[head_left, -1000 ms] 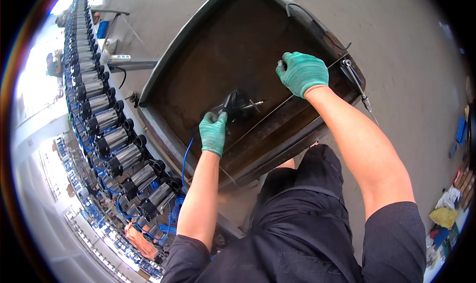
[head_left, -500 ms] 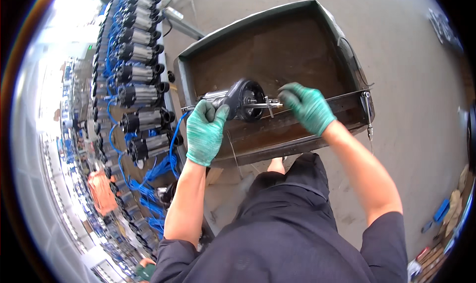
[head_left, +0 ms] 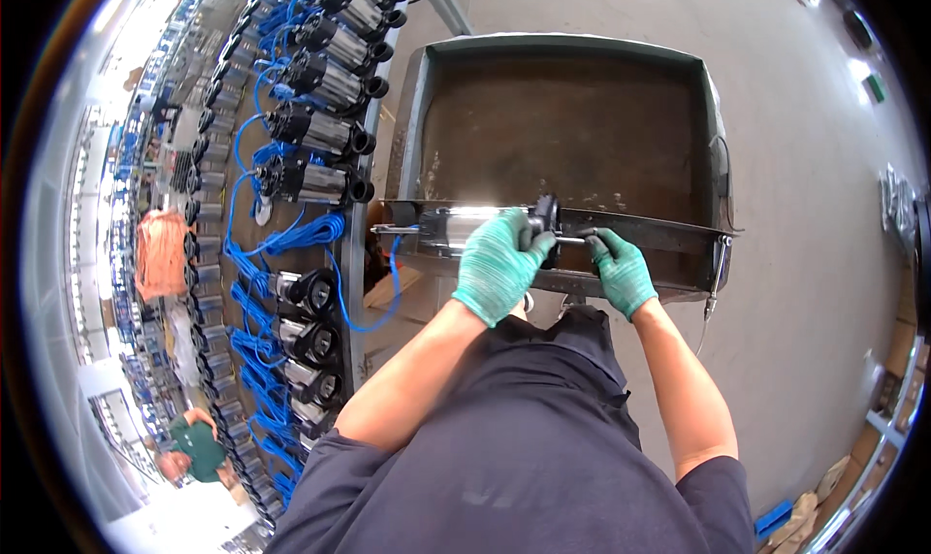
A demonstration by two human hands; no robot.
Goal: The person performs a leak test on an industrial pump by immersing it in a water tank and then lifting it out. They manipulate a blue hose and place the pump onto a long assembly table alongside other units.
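Note:
A submersible pump point(head_left: 456, 226) with a shiny silver cylinder and black ends lies sideways over the near part of a water-filled tub point(head_left: 577, 42). Its blue cable point(head_left: 393, 307) loops down at the left. My left hand point(head_left: 499, 266), in a green glove, is closed around the pump near its black right end point(head_left: 551, 214). From that end a thin metal rod point(head_left: 570, 241) sticks out to the right. My gloved right hand point(head_left: 622, 271) pinches the outer end of this rod; the fingertips partly cover it.
Several similar pumps point(head_left: 325, 127) lie in a row on the bench at the left, with blue cable coils point(head_left: 301, 234) among them. A dark bar point(head_left: 640, 222) crosses the tub. At its right hangs a metal fitting point(head_left: 720, 268). Another person point(head_left: 199, 447) is at far lower left.
The pump's round black end has turned from partly facing me to edge-on. My left hand has slid right along with the pump; my right hand has come down onto the rod. The view has shifted.

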